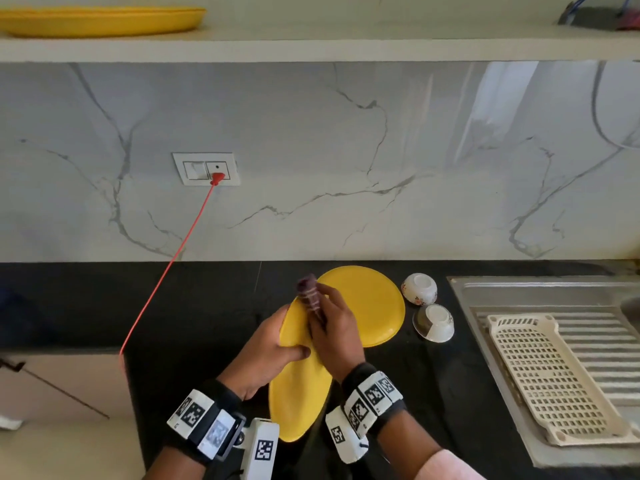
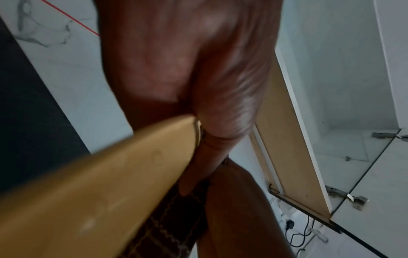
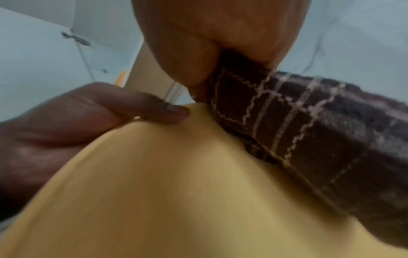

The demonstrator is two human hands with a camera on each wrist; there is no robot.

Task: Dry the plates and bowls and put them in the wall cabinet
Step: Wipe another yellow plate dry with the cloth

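L hand [image 1: 268,351] grips a yellow plate [image 1: 298,393] by its edge, thumb curled over the face, plate held tilted on edge above the black counter [image 1: 207,306]; R hand [image 1: 334,336] is closed round a dark checked cloth [image 1: 310,296], pressing it on the plate's upper face just beside the L thumb. Just beyond the hands a second yellow plate [image 1: 374,303] lies flat on the counter; 2 small bowls [image 1: 419,288] [image 1: 434,323] sit upside down to the R of it, w/ a cream rack [image 1: 554,379] further R on the sink drainer; a third yellow plate [image 1: 100,20] rests on the shelf up and L.
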